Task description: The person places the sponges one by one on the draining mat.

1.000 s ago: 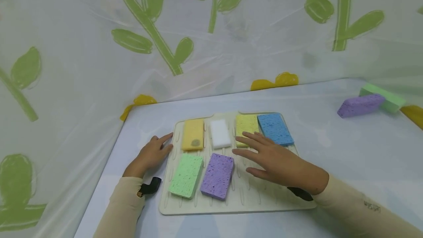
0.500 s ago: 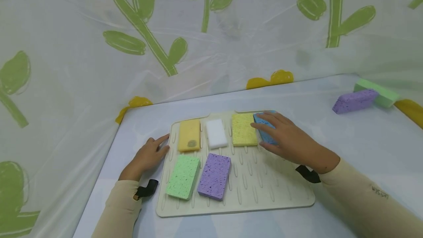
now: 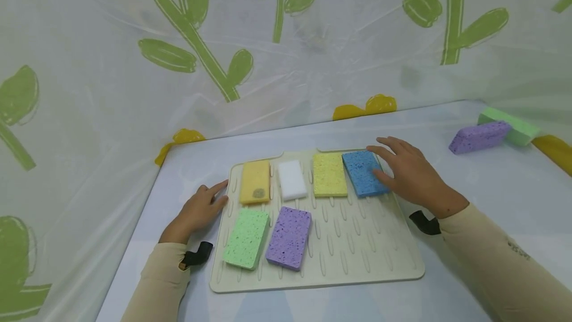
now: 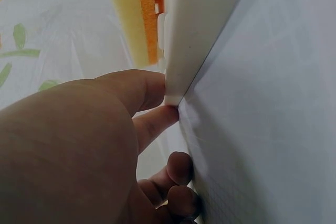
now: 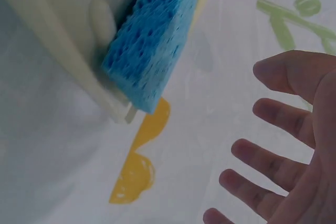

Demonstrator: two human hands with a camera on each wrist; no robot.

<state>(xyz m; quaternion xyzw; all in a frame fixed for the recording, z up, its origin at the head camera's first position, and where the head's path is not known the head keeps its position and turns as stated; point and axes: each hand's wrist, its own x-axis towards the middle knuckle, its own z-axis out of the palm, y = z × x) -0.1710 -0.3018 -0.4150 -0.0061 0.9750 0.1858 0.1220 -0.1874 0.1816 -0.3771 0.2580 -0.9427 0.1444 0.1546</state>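
Note:
My left hand [image 3: 196, 212] touches the left edge of a cream ridged drying mat [image 3: 357, 252], with its thumb and a fingertip against the rim; the other fingers are bent. In the right wrist view, a blue sponge [image 5: 152, 40] lies near the mat's corner, apart from my spread fingers. My right hand [image 3: 411, 175] hovers by that sponge's right side, overlapping it in the head view. To its left along the back row are a yellow sponge [image 3: 329, 175], a white sponge [image 3: 292, 180] and a yellow-orange one [image 3: 255, 183]. In front lie a green sponge [image 3: 247, 238] and a purple sponge [image 3: 289, 238].
Away at the back right, another purple sponge [image 3: 480, 137] stands on its long side, leaning by a second green one [image 3: 514, 125]. A white sheet [image 3: 111, 88] with green leaf prints rises behind the pale tabletop [image 3: 487, 202].
My right hand has gone from above the yellow sponge to cover the blue sponge, then drawn off to its right. My left hand has stayed at the mat's edge. The head view has shifted slightly.

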